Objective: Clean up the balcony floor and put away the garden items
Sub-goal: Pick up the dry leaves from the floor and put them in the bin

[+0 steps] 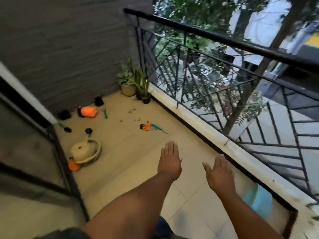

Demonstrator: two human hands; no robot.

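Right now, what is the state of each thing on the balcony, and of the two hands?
Left hand: open, fingers straight, holds nothing.
Right hand: open, holds nothing.
Orange watering can: lying on its side.
Beige pot: tipped over on the floor.
Orange glove: flat on the tiles.
Hand rake: lying on the floor.
Potted plants: upright in the corner.
Leaf bits: scattered on the tiles.

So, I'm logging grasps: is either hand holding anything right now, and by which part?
Nothing is held. The left hand and right hand both hover open, fingers straight, above the beige tiled floor.
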